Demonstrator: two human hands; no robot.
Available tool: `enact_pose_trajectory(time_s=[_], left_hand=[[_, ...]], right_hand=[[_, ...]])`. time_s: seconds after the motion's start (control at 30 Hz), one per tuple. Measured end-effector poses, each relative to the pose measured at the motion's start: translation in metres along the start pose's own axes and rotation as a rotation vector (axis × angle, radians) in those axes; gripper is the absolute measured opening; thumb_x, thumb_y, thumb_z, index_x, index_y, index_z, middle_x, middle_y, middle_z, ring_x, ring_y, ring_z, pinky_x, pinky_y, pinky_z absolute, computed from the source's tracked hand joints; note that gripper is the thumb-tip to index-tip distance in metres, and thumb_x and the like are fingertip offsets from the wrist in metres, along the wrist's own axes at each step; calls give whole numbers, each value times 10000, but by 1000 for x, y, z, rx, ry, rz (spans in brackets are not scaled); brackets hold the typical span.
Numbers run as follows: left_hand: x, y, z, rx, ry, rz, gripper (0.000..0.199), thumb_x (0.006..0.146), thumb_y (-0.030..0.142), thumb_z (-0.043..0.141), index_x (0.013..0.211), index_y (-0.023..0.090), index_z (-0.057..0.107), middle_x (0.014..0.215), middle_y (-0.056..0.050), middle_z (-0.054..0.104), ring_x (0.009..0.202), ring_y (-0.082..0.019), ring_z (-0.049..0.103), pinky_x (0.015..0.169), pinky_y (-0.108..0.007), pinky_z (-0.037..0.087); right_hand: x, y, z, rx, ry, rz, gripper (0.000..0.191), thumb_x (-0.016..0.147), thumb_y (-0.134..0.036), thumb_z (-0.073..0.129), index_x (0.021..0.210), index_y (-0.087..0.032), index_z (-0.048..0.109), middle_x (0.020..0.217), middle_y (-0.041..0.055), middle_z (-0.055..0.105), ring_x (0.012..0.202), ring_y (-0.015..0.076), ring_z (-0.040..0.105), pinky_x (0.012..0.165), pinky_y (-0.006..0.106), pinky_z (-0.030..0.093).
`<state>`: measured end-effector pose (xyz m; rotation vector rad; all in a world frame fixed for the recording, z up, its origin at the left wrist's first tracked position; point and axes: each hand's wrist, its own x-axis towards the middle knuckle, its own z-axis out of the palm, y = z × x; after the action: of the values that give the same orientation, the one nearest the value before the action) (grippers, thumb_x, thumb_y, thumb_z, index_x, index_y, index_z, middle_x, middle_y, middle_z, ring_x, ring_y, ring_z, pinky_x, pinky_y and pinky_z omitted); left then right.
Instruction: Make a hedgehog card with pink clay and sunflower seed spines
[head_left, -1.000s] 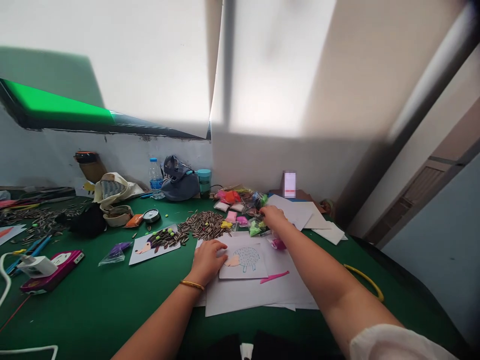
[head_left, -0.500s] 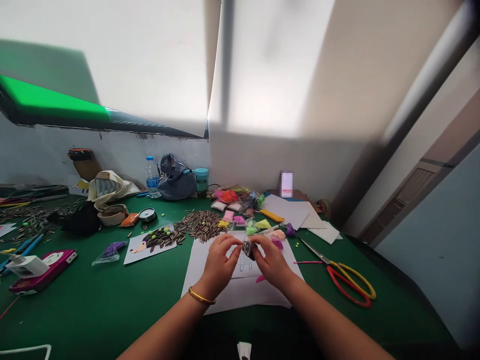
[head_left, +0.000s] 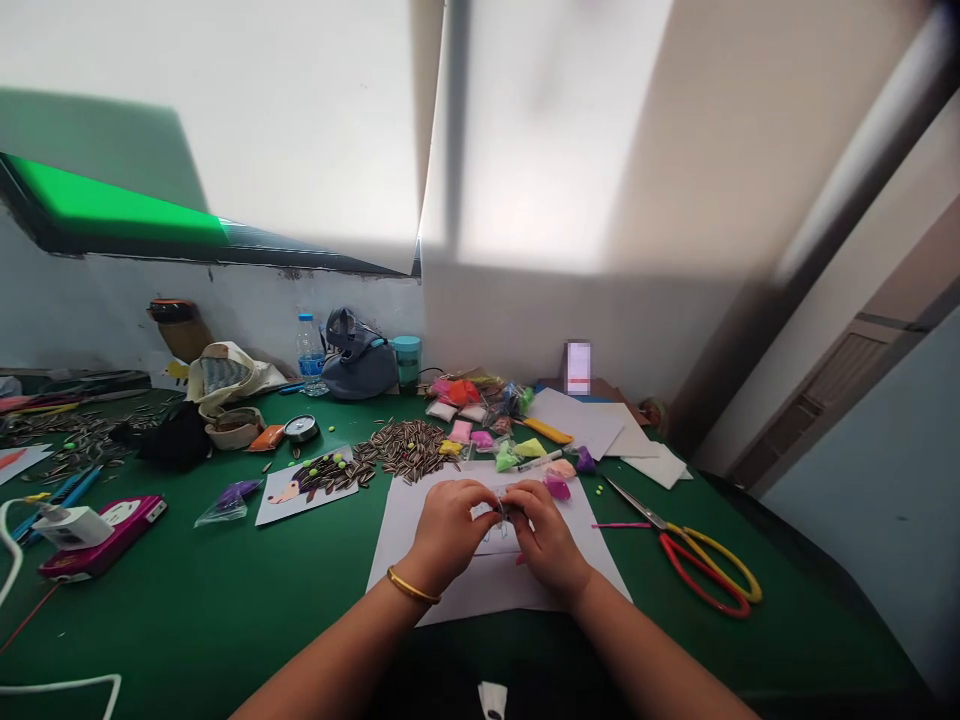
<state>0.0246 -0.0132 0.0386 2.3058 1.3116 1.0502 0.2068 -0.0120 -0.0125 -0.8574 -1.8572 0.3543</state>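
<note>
Both hands meet over a white sheet of paper [head_left: 442,590] with a blue line drawing on it, partly hidden under the fingers. Between the fingertips is a small clear plastic packet [head_left: 503,510], mostly covered; its contents look dark. My left hand [head_left: 452,525], with a gold bangle on the wrist, is closed and pinches the packet's left side. From the other side, my right hand [head_left: 546,535] grips it with thumb and fingers. Bits of magenta clay [head_left: 557,487] lie just beyond the right hand, and a heap of sunflower seeds [head_left: 409,448] lies beyond the left.
Large scissors [head_left: 694,550] with red and yellow handles lie at the right. A hedgehog picture [head_left: 300,490], a purple clay packet [head_left: 231,498] and a magenta power strip [head_left: 112,540] are at the left. Clay packets [head_left: 457,390], a bottle [head_left: 309,360] and a propped phone [head_left: 578,368] stand behind.
The hands have come slightly lower and closer together, and the packet is now more covered by the fingers. The whole view has shifted a little.
</note>
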Motion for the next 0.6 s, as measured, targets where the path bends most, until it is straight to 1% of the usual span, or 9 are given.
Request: enact_pose_trajectory(time_s=[0.07, 0.13, 0.23, 0.3, 0.4, 0.5, 0.6], left_hand=[[-2, -2, 2, 3, 27, 4, 34, 847, 250, 695, 862, 269, 720, 901, -1, 752, 875, -207, 670, 937, -399, 433], [-3, -2, 4, 26, 50, 1, 56, 856, 260, 690, 901, 280, 718, 921, 1, 763, 883, -208, 680, 1024, -453, 373], [-4, 0, 4, 113, 36, 27, 96, 852, 255, 695, 934, 290, 729, 972, -4, 764, 942, -223, 676, 1092, -514, 284], [-3, 2, 3, 164, -3, 42, 110, 853, 238, 684, 930, 292, 740, 1009, -12, 758, 982, -232, 665, 1109, -531, 252], [-1, 2, 3, 169, -46, 28, 118, 857, 213, 658, 858, 283, 753, 993, -18, 756, 984, -229, 658, 1112, -522, 256], [-1, 1, 5, 146, -32, 36, 145, 856, 184, 640, 793, 265, 743, 945, -18, 755, 967, -224, 656, 1113, -520, 260], [-3, 0, 7, 146, -9, 59, 160, 861, 159, 621, 790, 254, 728, 935, -15, 749, 956, -218, 652, 1117, -521, 259]], right_hand=[[0, -2, 1, 9, -4, -2, 239, 956, -150, 441, 1125, -260, 568, 1070, 73, 554, 1009, 218, 560, 897, 413, 512], [1, -4, 1, 12, -5, -13, 235, 953, -145, 440, 1119, -258, 561, 1047, 69, 557, 990, 218, 559, 880, 408, 512], [2, -4, 0, 2, -15, -19, 233, 943, -133, 441, 1101, -249, 565, 1022, 66, 563, 963, 216, 555, 853, 396, 510], [2, -4, 0, -9, -28, -10, 223, 935, -128, 446, 1077, -243, 575, 1002, 65, 568, 943, 216, 554, 838, 390, 509], [2, -4, 1, -1, -60, 4, 195, 931, -131, 453, 1035, -233, 583, 963, 62, 571, 900, 213, 555, 805, 378, 512], [1, -5, 1, 15, -68, 6, 177, 931, -134, 450, 1018, -223, 577, 960, 63, 568, 887, 209, 553, 789, 368, 512], [1, -6, 1, 17, -66, 12, 179, 929, -133, 446, 1020, -221, 572, 966, 63, 570, 891, 208, 554, 794, 366, 510]])
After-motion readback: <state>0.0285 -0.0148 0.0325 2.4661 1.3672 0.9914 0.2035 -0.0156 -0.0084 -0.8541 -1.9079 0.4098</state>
